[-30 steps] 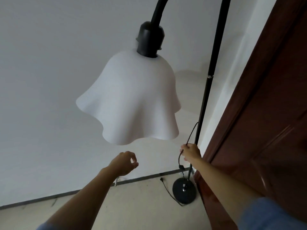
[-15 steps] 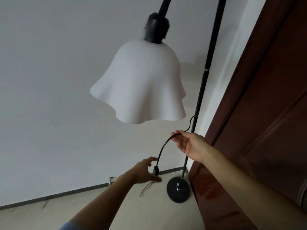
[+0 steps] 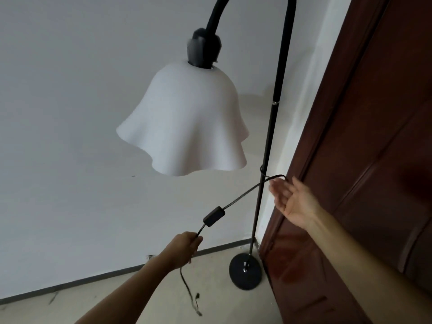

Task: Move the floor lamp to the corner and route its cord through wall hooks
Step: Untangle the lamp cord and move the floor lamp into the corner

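1. Floor lamp [image 3: 268, 141] stands in the corner where the white wall [image 3: 70, 113] meets a dark red-brown door [image 3: 374, 160]. Round black base [image 3: 245, 272] sits on the floor [image 3: 117, 300], close to the door's lower edge and near the grey skirting strip.
2. Black pole rises straight from the base, curves over at the top, comes down to a black socket [image 3: 203, 49]. White wavy-edged shade [image 3: 187, 122] hangs below it, to the left of the pole.
3. Cord [image 3: 245, 194] leaves the pole just under the shade's lower rim, loops out to the right, then crosses in front of the pole and slants down-left.
4. Inline switch [image 3: 214, 216], a black block, sits on the cord between the pole and the left hand.
5. Left hand [image 3: 184, 249]: closed around the cord just below the switch, fist tight. Cord tail drops from under the fist; plug end [image 3: 197, 298] hangs near the floor, blurred.
6. Right hand [image 3: 292, 199]: spread wide, palm turned up, fingers [image 3: 277, 190] extended. Cord loop runs at the fingertips; cannot tell if it touches them. Not gripping anything.
7. No wall hooks discernible; a small mark on the wall by the skirting is too small to identify.
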A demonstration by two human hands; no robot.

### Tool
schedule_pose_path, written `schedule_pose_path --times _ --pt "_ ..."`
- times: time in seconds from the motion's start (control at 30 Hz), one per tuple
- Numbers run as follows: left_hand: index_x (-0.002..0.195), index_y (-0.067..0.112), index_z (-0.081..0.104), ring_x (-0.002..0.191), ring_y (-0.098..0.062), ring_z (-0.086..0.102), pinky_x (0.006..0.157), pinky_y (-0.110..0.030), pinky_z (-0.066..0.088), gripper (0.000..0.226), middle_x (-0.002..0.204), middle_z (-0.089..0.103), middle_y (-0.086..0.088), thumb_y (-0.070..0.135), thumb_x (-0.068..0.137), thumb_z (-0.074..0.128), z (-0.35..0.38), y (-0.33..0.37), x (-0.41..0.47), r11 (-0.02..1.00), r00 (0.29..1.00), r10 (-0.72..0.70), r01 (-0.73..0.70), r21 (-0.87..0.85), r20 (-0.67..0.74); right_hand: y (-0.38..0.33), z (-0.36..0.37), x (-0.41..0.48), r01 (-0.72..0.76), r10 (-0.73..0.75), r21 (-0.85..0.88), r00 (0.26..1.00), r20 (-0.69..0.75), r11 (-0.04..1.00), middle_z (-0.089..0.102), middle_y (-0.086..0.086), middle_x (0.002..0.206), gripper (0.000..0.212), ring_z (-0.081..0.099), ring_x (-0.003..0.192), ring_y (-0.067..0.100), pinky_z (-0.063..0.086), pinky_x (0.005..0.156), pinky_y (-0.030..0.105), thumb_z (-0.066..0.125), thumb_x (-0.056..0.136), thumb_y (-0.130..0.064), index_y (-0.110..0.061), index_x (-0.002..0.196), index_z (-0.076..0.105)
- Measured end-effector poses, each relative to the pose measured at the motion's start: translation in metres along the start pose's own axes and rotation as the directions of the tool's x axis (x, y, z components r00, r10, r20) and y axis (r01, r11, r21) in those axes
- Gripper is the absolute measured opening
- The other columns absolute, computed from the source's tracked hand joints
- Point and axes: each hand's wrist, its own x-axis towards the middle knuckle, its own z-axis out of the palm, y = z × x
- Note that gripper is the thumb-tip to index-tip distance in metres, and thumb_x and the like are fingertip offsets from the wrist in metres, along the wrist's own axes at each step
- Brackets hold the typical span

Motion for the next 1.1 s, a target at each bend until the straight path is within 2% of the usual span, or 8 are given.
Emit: schedule_pose_path --times 0.2,0.4,0.47,0.57,0.7,0.87,0.97,1.1 --pt "0.06 0.02 0.037 0.059 -0.021 0.04 0.062 -0.033 0.034 0.041 0.061 0.047 -0.001 0.034 0.098 0.04 -0.015 0.011 -0.01 0.987 0.994 0.085 -0.074 0.145 -0.072 0.076 -0.016 -0.007 -0.094 0.139 -0.357 0.985 0.102 0.929 0.073 0.004 0.118 0.058 0.069 0.108 0.021 0.052 0.077 0.038 0.045 0.084 -0.071 -0.032 0.124 0.059" --pt "0.069 0.012 0.047 0.064 -0.026 0.046 0.063 -0.037 0.04 0.039 0.067 0.052 -0.007 0.037 0.098 0.038 -0.014 0.019 -0.017 0.945 0.989 0.138 -0.113 0.306 -0.061 0.109 0.013 -0.019 0.084 0.071 -0.557 0.965 0.251 0.826 0.073 -0.004 0.117 0.042 0.067 0.109 0.013 0.055 0.072 0.029 0.072 0.082 -0.034 -0.033 0.124 0.063" --pt "0.071 0.011 0.049 0.064 -0.026 0.047 0.064 -0.038 0.042 0.04 0.066 0.053 -0.006 0.038 0.098 0.037 -0.013 0.018 -0.019 0.946 0.99 0.132 -0.108 0.306 -0.058 0.115 0.021 -0.022 0.158 0.022 -0.605 0.96 0.28 0.781 0.075 -0.003 0.111 0.027 0.069 0.104 0.013 0.054 0.067 0.025 0.06 0.091 -0.018 -0.03 0.113 0.07" --pt "0.061 0.018 0.04 0.062 -0.024 0.046 0.06 -0.034 0.037 0.042 0.059 0.047 0.001 0.037 0.098 0.037 -0.015 0.011 -0.021 0.953 0.992 0.099 -0.074 0.295 -0.072 0.123 0.022 -0.027 0.19 -0.019 -0.665 0.967 0.255 0.722 0.076 0.0 0.105 0.041 0.072 0.094 0.014 0.052 0.06 0.025 0.051 0.09 0.004 -0.028 0.103 0.073" --pt "0.067 0.017 0.046 0.065 -0.025 0.048 0.061 -0.033 0.037 0.038 0.061 0.049 0.001 0.038 0.098 0.038 -0.021 0.004 -0.025 0.944 0.993 0.084 -0.051 0.327 -0.086 0.131 0.021 -0.039 0.285 -0.035 -0.663 0.931 0.364 0.693 0.075 -0.005 0.097 0.031 0.069 0.082 0.012 0.052 0.058 0.025 0.074 0.076 -0.019 -0.033 0.105 0.073" --pt "0.061 0.014 0.046 0.054 -0.014 0.04 0.057 -0.031 0.035 0.039 0.056 0.046 0.003 0.036 0.092 0.049 -0.031 0.0 -0.038 0.961 0.98 0.192 -0.176 0.215 -0.054 0.113 0.04 -0.031 0.254 -0.205 -0.475 0.967 0.153 0.843 0.079 0.008 0.087 0.022 0.075 0.073 0.017 0.049 0.044 0.021 0.068 0.087 -0.024 -0.006 0.101 0.07" --pt "0.055 0.021 0.033 0.048 -0.007 0.03 0.052 -0.025 0.029 0.043 0.052 0.036 0.008 0.038 0.087 0.055 -0.041 -0.012 -0.052 0.976 0.977 0.192 -0.18 0.125 -0.097 0.078 0.043 -0.025 0.185 -0.19 -0.099 0.981 -0.04 0.978 0.075 0.006 0.066 0.017 0.068 0.05 0.01 0.046 0.037 0.017 0.056 0.096 -0.02 -0.006 0.092 0.064" --pt "0.061 0.014 0.048 0.054 -0.01 0.041 0.056 -0.027 0.037 0.04 0.055 0.047 0.009 0.04 0.092 0.05 -0.052 -0.041 -0.074 0.987 0.979 0.156 -0.159 -0.013 -0.129 0.034 0.021 -0.024 0.207 -0.141 0.333 0.967 -0.212 0.92 0.065 0.001 0.053 0.028 0.061 0.039 0.009 0.044 0.037 0.015 0.044 0.1 -0.026 -0.008 0.082 0.057"
